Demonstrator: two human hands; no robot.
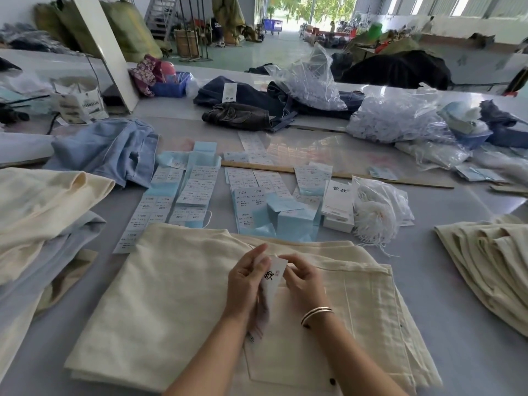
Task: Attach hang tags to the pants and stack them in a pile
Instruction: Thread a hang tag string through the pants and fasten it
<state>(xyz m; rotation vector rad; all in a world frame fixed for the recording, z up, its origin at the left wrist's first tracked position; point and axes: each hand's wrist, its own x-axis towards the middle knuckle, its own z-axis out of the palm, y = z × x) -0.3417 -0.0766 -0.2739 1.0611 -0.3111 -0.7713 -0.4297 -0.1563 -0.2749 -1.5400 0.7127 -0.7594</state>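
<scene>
Cream pants lie folded flat on the grey table in front of me, back pocket toward me. Over their waistband both hands hold a white hang tag with black characters. My left hand pinches the tag's left side; my right hand, with bracelets on the wrist, pinches its top right edge. A stack of white hang tags stands beyond the pants, beside a clear bag of white strings. Folded cream pants are piled at the right.
Sheets of size stickers and blue backing paper cover the table's middle. A wooden ruler lies behind them. Cream and light blue garments are heaped at the left, light jeans further back, dark jeans and plastic bags at the far side.
</scene>
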